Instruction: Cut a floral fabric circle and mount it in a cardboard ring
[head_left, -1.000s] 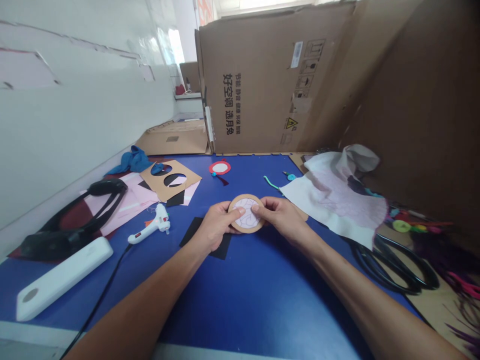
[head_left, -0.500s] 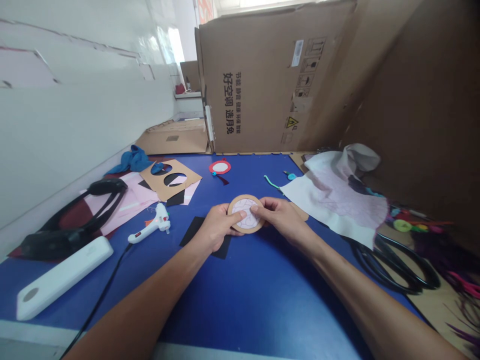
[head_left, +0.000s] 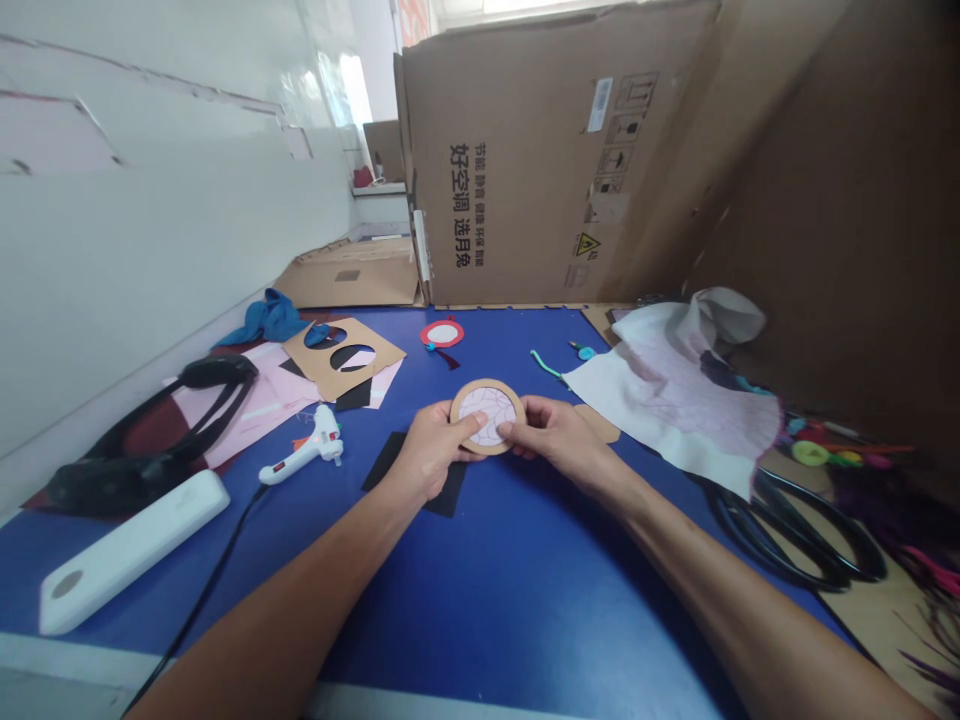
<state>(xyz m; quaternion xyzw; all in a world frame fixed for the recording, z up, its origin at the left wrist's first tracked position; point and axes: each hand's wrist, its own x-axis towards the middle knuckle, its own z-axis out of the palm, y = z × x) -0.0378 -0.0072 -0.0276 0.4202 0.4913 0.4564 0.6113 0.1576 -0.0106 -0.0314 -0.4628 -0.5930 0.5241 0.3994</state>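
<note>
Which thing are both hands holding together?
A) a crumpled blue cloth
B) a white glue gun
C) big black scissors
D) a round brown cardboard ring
D. The left hand and right hand both grip the edge of the round brown cardboard ring, which has a pale paper disc inside it.

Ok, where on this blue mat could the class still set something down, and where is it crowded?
The blue mat shows widest in front of the left hand and right hand, between the black paper and the scissors. A smaller patch lies behind the cardboard ring. It is crowded at left, around the glue gun and pink paper.
</note>
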